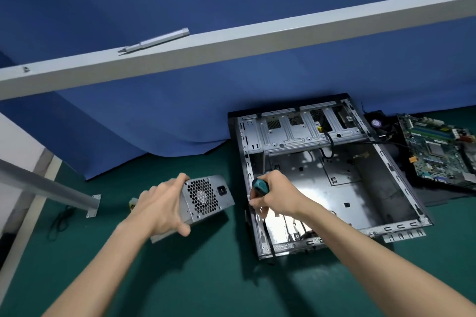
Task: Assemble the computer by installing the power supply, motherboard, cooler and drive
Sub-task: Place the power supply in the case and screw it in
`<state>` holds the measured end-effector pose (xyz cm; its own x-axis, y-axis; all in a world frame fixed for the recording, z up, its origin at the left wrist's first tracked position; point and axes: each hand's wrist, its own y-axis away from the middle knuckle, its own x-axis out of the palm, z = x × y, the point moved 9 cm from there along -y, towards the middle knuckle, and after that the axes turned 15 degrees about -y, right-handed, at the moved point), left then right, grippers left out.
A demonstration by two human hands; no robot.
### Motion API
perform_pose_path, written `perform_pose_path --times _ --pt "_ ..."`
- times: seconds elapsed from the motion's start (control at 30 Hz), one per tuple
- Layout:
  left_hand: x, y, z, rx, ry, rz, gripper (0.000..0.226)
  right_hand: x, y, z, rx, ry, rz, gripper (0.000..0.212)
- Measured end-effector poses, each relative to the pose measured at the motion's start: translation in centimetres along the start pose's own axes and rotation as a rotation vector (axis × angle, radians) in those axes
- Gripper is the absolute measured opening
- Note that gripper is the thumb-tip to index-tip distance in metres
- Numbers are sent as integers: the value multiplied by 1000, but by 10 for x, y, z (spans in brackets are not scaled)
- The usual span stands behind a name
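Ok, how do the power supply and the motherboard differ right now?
The power supply is gripped in the left hand, left of the case; the motherboard lies untouched to the case's right. The power supply is a grey metal box with a fan grille; the motherboard is a flat green board. Both are outside the case.

- motherboard (438, 151): right side cut off by the frame edge.
- screwdriver (260, 186): only the teal handle end shows, the rest is hidden in the right hand (277, 197).
- power supply (206, 198): left end covered by the left hand (162, 207).
- small object (25, 69) on the beam (257, 33): too small to identify.
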<state>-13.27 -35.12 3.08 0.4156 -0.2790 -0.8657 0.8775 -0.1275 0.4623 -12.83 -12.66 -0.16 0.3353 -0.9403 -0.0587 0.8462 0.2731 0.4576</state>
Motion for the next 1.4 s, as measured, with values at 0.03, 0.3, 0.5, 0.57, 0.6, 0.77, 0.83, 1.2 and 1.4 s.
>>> perform_pose_path --times 0.03,0.3,0.5,0.57,0.6,0.77,0.83,1.2,1.4 --pt "-1 -3 -5 33 -68 28 102 1 0 -1 13 -26 -7 16" --pt "6 -26 -42 188 -321 163 103 -3 -2 -16 114 -225 -86 13" --pt "5 -50 -79 281 -480 233 106 -4 -5 -20 138 -343 -116 16" --pt "8 -55 -92 307 -556 247 110 -7 -8 -19 129 -358 -140 18" --pt "10 -57 -97 314 -575 261 111 -8 -10 -19 127 -363 -155 18" --pt "20 -56 -102 318 -554 282 120 -19 -14 -19 119 -389 -201 13" --pt "22 -53 -103 305 -478 268 118 -24 -14 -20 115 -398 -214 13" --pt "30 -41 -101 309 -434 92 116 -35 -11 -23 89 -436 -246 15" --pt "14 -44 -73 229 -309 135 127 -58 -2 -21 75 -443 -284 13"
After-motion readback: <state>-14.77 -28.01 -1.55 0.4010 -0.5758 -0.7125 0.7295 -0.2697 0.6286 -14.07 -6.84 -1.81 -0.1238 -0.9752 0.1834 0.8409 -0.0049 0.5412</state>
